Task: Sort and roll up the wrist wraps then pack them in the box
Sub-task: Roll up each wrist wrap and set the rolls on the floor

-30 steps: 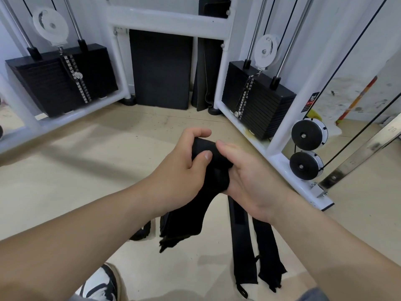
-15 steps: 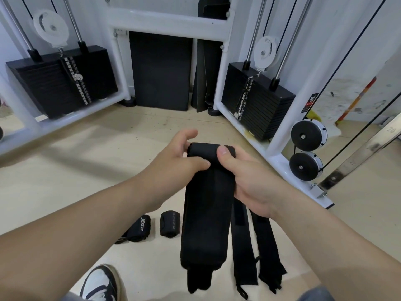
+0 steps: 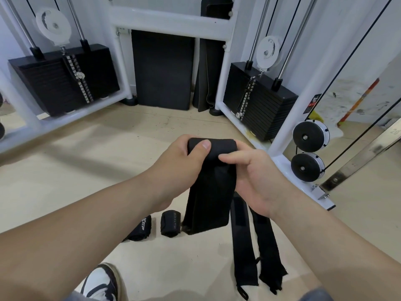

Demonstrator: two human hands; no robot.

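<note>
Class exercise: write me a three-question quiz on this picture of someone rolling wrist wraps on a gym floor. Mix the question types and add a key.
1. True or false: the left hand and right hand both grip the rolled top of the wrap, whose free end hangs down.
2. How many finished rolls lie on the floor? A) one B) two C) four
3. Fill in: two unrolled wraps lie flat to the ___ of the rolls.
Key: 1 true; 2 B; 3 right.
</note>
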